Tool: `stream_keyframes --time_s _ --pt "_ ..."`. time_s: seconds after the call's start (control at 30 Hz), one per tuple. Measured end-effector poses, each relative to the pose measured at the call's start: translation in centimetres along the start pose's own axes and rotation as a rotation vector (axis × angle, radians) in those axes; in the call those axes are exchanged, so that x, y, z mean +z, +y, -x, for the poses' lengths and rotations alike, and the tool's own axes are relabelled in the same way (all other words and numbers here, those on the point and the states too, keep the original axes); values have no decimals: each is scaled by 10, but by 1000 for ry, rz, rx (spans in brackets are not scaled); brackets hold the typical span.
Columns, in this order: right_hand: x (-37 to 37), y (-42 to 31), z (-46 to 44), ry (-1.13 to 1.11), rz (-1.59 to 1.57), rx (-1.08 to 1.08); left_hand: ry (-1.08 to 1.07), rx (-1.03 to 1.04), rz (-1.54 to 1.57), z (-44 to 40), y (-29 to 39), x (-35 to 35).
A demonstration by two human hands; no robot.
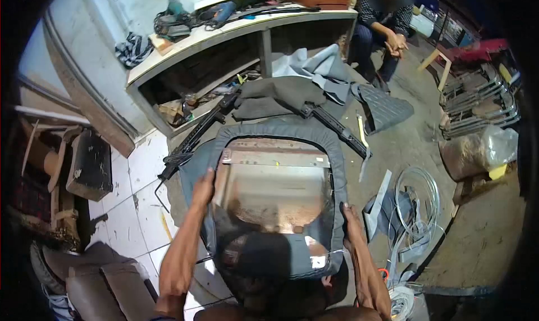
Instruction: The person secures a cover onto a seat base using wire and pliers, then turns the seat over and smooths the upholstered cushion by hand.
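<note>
A vehicle seat cushion lies underside up in front of me, its bare metal pan showing and a grey cover gathered around its rim. At the cushion's left edge, my left hand grips the cover, its fingers partly hidden. My right hand holds the opposite edge, thumb on top and the other fingers out of sight beneath. A white label shows at the near right corner. Beyond the cushion are two black metal seat rails, one on each side.
Dark grey fabric lies beyond the cushion, before a workbench with tools. Coiled wire and scraps are on the right floor, near metal frames. A seated person is at the back right. Wooden furniture stands left.
</note>
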State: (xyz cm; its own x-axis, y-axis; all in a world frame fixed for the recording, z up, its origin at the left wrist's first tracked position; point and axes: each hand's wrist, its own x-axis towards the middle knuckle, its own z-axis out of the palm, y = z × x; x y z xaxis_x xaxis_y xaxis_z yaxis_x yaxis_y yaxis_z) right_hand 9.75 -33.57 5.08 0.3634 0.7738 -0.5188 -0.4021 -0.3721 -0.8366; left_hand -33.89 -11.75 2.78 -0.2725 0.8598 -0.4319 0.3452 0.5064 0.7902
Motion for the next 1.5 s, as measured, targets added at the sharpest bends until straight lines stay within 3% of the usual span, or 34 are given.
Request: stream_keyframes --time_s 0.07,0.13,0.17,0.2,0.27,0.3,0.33,0.37,0.4,0.43,0.47,0.53,0.57,0.6,0.67,0.7,0.73,0.8,0.83,0.87,0.93,1.0,1.03,1.07,1.1,1.13,1.17,1.2,1.27,1.33,1.4,1.47,1.5 --pt "28 -36 50 26 94 67 -171 6 47 19 53 -24" --pt "38 -37 65 80 -16 -206 -22 225 -110 32 91 -25" --pt "29 -24 61 90 145 -353 -74 223 -33 12 86 -23" --pt "28 -31 72 114 296 -382 -92 247 -33 -2 86 -20" --pt "35 -63 108 -12 288 -375 -49 469 -342 -14 88 -13" --pt "34 -74 117 -32 385 -398 -238 373 -315 -15 91 -14" --pt "34 -85 126 -50 483 -417 -257 388 -313 -23 89 -11" --pt "44 -104 144 -71 428 -380 -377 300 -283 -33 88 -6" --pt "44 -105 151 -39 566 -389 -496 207 -261 -40 83 -1" --pt "48 -104 155 -70 443 -384 -503 272 -220 -46 71 6" --pt "55 -103 158 -108 322 -386 -513 217 -281 13 109 3" --pt "71 -95 161 -148 101 -398 -453 358 -798 -3 121 -1" --pt "79 -92 163 -207 7 -350 -385 298 -917 5 141 -2" --pt "86 -90 164 -270 -86 -299 -372 495 -785 27 158 -4" --pt "109 -83 165 -376 32 -419 -382 596 -547 55 196 8" --pt "120 -81 166 -471 155 -539 -521 523 -424 95 224 9" --pt "132 -92 172 -495 382 -501 -653 446 -296 143 250 8" --pt "157 -85 157 -638 99 -584 -600 411 -140 201 273 14" --pt "164 -92 158 -712 25 -522 -658 460 -67 201 279 10" --pt "169 -101 159 -784 -47 -462 -564 318 5 209 288 8" --pt "176 -96 150 -846 -53 -518 -582 335 -86 210 294 1" --pt "170 -106 143 -991 76 -403 -466 231 -75 209 301 2" --pt "160 -107 139 -998 224 -498 -511 147 0 214 302 -2" --pt "149 -91 127 -889 405 -497 -555 66 73 221 304 -5" --pt "135 -63 106 -743 664 -624 -539 137 18 224 300 -10" --pt "109 11 61 -511 990 -846 -576 136 25 206 291 -16" --pt "83 15 79 -313 1334 -778 -550 126 8 222 290 -22" --pt "56 50 72 -210 1416 -743 -523 118 -2 238 292 -27" --pt "12 77 58 -301 1368 -458 -536 76 -61 244 287 -40" --pt "-20 75 50 -204 1259 -530 -556 300 -140 257 286 -53" --pt "-48 18 58 89 1278 -634 -558 270 -197 253 281 -65" --pt "-112 -2 16 434 1550 -490 -724 295 -205 260 280 -68" --pt "-138 -19 3 603 1590 -327 -741 198 -225 270 280 -69"
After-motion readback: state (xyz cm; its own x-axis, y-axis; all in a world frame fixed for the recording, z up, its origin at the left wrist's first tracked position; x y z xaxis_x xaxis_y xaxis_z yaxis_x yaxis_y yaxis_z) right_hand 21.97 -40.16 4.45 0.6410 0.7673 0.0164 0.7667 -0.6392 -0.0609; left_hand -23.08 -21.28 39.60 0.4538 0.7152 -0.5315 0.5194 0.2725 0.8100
